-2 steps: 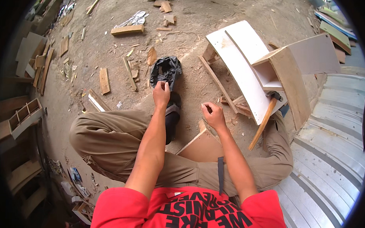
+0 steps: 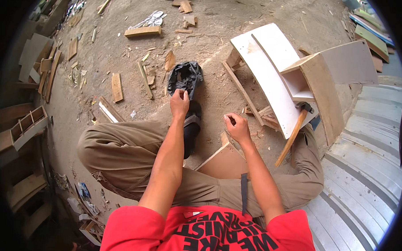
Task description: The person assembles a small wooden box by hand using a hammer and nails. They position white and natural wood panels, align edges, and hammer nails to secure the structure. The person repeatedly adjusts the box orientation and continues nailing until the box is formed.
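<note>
My left hand (image 2: 179,103) is closed at the near rim of a black plastic bag (image 2: 194,76), which stands with its mouth gaping on the ground. Its fingertips meet the bag's edge, and whatever they pinch is hidden. To the right, over the ground between my legs, my right hand (image 2: 237,128) is curled, thumb and forefinger brought together in a ring. Anything inside that grip is too small to make out. Below it a brown wooden panel (image 2: 225,161) with a pale edge rests against my lap. A hammer (image 2: 293,135) with a wooden handle leans head-up by the white boards at my right.
A white board (image 2: 264,79) on a low wooden frame and an open box-like wooden piece (image 2: 319,90) stand at the right. Corrugated metal sheeting (image 2: 363,166) lies along that side. Wood offcuts (image 2: 117,88) are scattered at the left; a wooden block (image 2: 142,32) lies farther off.
The whole view has shifted very slightly. Both hands keep the same pose, and nothing is visibly taken up or let go.
</note>
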